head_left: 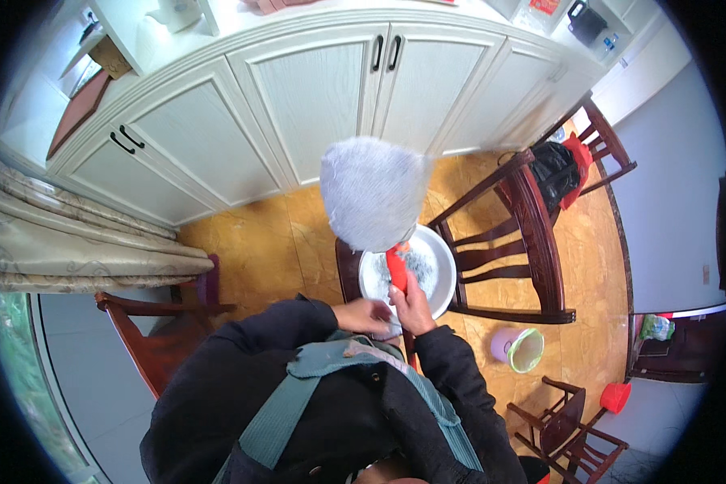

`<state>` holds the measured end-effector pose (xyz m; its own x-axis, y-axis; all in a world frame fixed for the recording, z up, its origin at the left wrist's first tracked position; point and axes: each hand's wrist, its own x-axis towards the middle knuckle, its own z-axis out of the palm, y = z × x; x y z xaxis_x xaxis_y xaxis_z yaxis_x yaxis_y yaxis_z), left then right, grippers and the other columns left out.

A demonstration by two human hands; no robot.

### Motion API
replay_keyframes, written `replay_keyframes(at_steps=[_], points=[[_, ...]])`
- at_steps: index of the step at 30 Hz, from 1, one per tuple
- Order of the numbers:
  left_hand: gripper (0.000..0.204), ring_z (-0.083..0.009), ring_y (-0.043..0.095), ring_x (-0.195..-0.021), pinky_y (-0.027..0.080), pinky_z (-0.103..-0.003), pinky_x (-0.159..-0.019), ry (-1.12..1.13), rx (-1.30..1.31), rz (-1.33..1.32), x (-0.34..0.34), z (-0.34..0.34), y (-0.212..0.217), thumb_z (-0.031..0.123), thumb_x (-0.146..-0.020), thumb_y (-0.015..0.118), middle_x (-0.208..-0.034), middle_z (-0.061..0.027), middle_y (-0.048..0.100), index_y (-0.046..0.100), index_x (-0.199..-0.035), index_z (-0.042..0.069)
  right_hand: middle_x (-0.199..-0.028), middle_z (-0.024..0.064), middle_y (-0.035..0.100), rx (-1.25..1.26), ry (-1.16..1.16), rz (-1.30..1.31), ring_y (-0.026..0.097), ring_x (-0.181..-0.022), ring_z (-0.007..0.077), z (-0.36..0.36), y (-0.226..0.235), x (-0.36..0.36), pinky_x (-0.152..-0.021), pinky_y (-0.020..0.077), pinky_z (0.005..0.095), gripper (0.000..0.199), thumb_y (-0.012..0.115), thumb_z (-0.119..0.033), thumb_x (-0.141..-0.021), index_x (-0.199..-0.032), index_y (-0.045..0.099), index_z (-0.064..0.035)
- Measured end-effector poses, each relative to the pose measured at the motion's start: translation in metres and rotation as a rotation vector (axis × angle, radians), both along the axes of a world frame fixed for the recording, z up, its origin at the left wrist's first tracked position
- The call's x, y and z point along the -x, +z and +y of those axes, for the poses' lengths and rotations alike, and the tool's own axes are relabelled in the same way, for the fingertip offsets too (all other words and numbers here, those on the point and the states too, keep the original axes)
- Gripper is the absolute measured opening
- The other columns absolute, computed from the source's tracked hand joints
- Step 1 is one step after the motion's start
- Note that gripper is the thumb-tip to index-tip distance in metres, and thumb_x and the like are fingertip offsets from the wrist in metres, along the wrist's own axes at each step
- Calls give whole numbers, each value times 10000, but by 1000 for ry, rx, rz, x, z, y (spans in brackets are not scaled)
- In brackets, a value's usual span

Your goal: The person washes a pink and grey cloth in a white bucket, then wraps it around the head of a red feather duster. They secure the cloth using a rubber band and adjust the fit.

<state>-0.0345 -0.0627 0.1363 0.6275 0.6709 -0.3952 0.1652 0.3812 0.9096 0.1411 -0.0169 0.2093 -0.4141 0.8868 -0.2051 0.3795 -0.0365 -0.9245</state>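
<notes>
Right hand (415,305) is wrapped round the red handle (397,268) of a grey mop head (373,194), holding it up over the white basin (437,274) so drips land inside. Left hand (365,316) sits beside it, grip unclear.

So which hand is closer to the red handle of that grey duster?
Right. The right hand grips the red handle at its lower end; the left hand sits just left, at the white basin rim.
</notes>
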Motion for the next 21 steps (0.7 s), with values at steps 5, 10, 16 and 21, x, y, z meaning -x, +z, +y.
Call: replay_keyframes(at_steps=[5,10,16,21], points=[[281,-143,601,-1038,486,-313,-926,-208,74,-348,-46,2,61,187,-907,691,-1086,-76,669,627,-1113,7,-879,30,568,-11,7,356,521,-674,86,45,125,36,-623,451,226,297,419,-141,-1033,-1314,420,-45],[243,-136,556,-608,477,-286,-618,2,191,-576,-60,17,113,186,-1004,567,-656,-22,551,550,-811,39,-1192,124,584,-216,169,324,597,-955,156,71,212,56,-868,481,304,473,422,-140,-1014,-1459,328,-13],[308,-136,518,-523,461,-309,-536,152,-153,-679,-23,48,236,204,-1022,519,-582,-27,489,471,-751,65,-1382,202,475,-290,134,307,467,-1288,282,8,213,7,-1109,326,375,759,567,-138,-886,-1518,197,60],[323,-151,544,-464,519,-346,-643,263,-342,-809,7,55,317,197,-997,459,-532,-9,474,440,-690,99,-983,73,568,-139,169,328,575,-855,188,-73,83,-79,-841,495,341,571,612,-244,-928,-1357,394,63]])
